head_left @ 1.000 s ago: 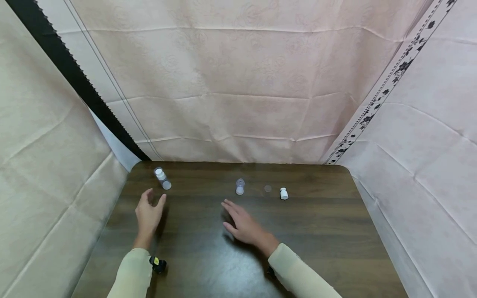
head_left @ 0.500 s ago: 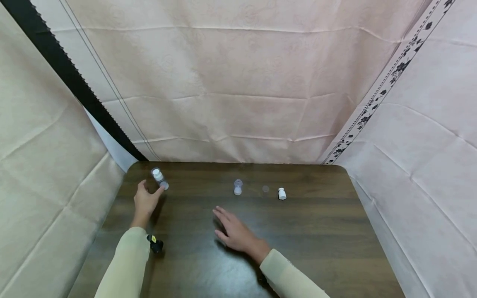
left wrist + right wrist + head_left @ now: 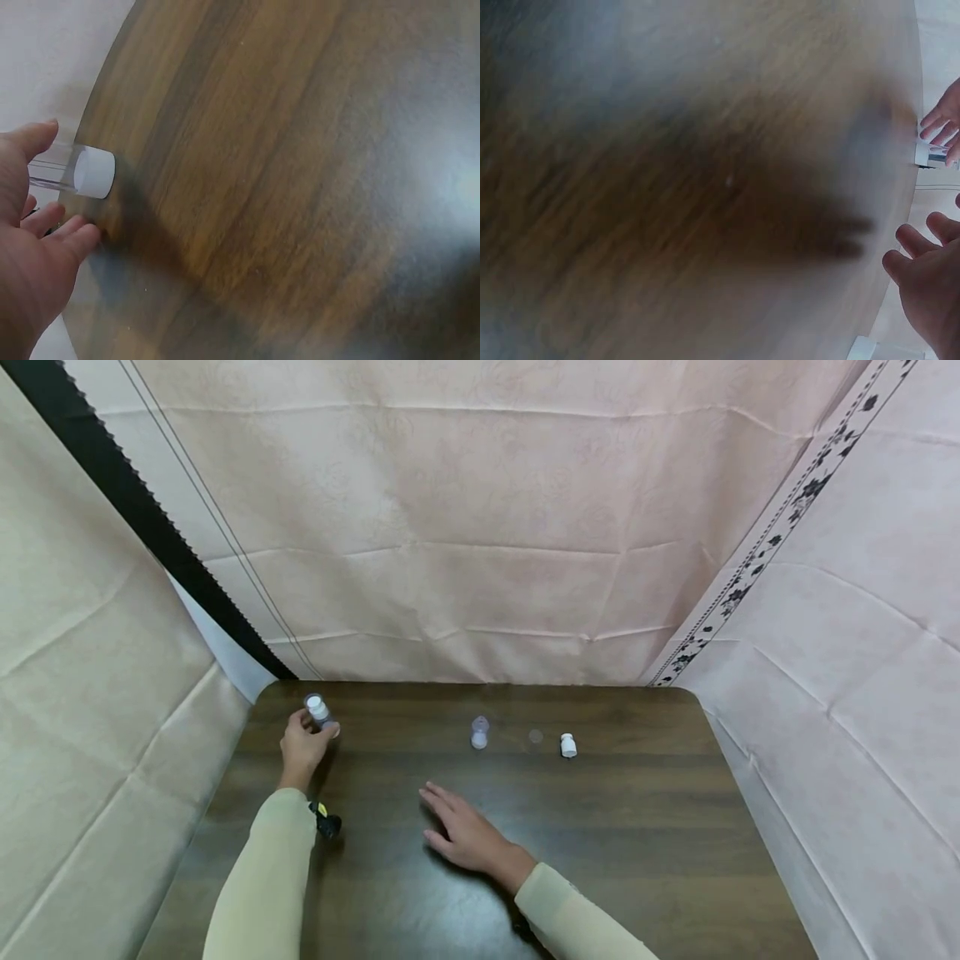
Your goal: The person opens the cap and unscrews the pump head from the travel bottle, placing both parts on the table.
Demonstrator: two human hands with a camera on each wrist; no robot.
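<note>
My left hand (image 3: pixel 303 747) is at a clear tube-shaped bottle (image 3: pixel 56 166) near the table's far left corner. In the left wrist view the thumb lies along one side of it and the fingers reach along the other. The bottle's white end (image 3: pixel 96 172) faces the table; a white part (image 3: pixel 317 707) also shows at its upper end in the head view. My right hand (image 3: pixel 465 835) is spread over the middle of the table and holds nothing. Beyond it stands a small clear bottle (image 3: pixel 480 732) with a white lower end.
A small white bottle (image 3: pixel 568 746) stands at the back right, with a thin translucent disc (image 3: pixel 536 737) left of it. The brown wooden table (image 3: pixel 637 827) has rounded far corners. Pale cloth (image 3: pixel 465 527) hangs behind and at both sides.
My left hand has moved forward to the tube-shaped bottle, its thumb and fingers now on either side of it. My right hand has drifted slightly left and back. The bottles stay in place.
</note>
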